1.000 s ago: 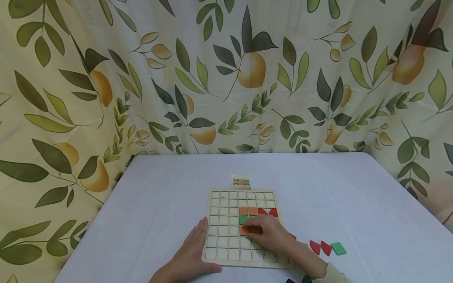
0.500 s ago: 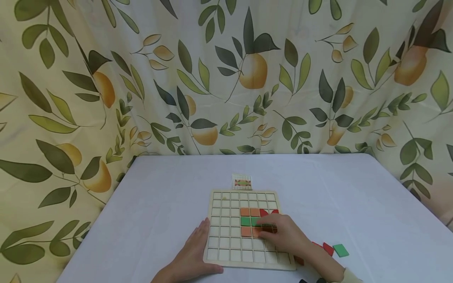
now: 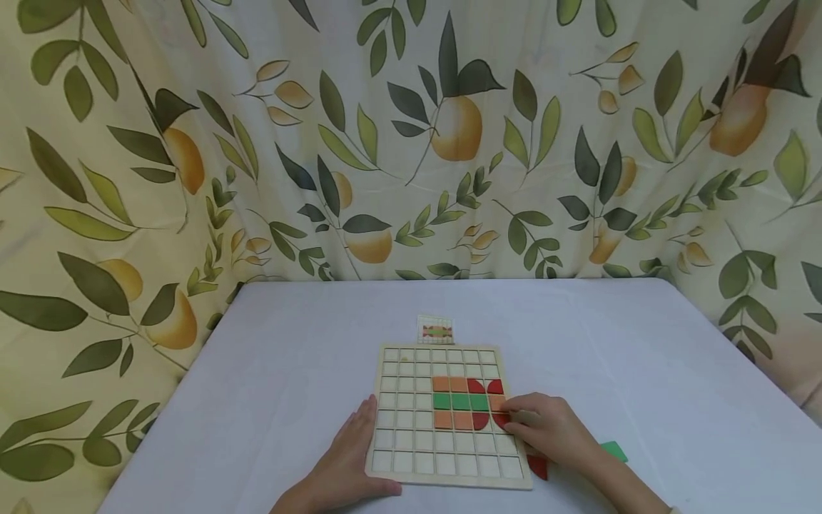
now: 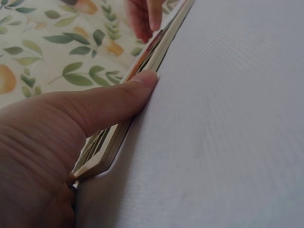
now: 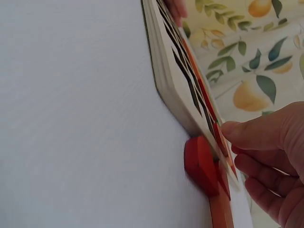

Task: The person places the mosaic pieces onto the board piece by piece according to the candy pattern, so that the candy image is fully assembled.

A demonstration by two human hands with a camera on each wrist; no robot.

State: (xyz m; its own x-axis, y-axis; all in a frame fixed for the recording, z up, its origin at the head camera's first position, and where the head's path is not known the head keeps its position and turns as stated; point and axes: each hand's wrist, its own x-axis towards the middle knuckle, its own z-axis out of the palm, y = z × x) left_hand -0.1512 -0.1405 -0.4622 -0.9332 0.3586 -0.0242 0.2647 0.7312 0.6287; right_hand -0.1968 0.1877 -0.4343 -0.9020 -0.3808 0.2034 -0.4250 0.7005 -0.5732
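Observation:
A pale wooden grid board [image 3: 404,438] lies on the table with coloured tiles in its cells. A row of green tiles [image 3: 461,402] runs between orange tiles [image 3: 449,384], and red quarter-round tiles [image 3: 495,386] sit towards the right. My left hand [image 3: 340,457] rests at the board's near left corner, fingers straight along the left side and thumb against the front edge. At the right edge is my right hand [image 3: 546,427], its thumb and index fingertips apart, touching near a red tile [image 5: 219,138]. That hand partly hides the tiles there.
Behind the board a small pattern card [image 3: 435,330] lies on the white tablecloth [image 3: 289,343]. Loose red pieces [image 5: 199,161] lie by the board's near right side, and a green tile [image 3: 614,450] shows beyond the right forearm. A fruit-print curtain [image 3: 411,214] hangs behind.
My right hand has moved right from the middle of the tiles to the board's right edge, uncovering the green row and the red tiles below it. My left hand keeps its place.

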